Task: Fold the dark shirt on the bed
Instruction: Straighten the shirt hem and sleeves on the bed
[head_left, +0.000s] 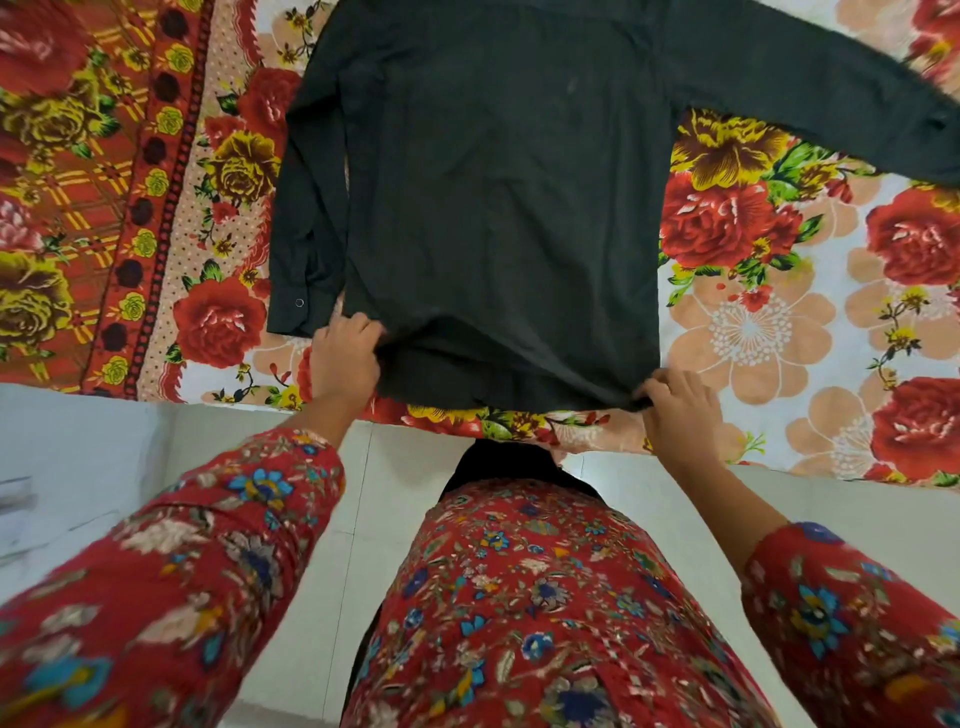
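Observation:
The dark shirt (498, 197) lies spread flat on the bed, its hem toward me at the bed's near edge. One sleeve lies folded down along the shirt's left side, cuff with a snap button near my left hand. The other sleeve stretches out to the far right. My left hand (345, 356) grips the hem's left corner, which is bunched and slightly lifted. My right hand (675, 402) pinches the hem's right corner.
The bed carries a floral sheet (769, 322) with red and yellow roses, and a red patterned border cloth (88, 197) at the left. Below the bed edge is a pale tiled floor (83, 457). My red floral clothing fills the lower view.

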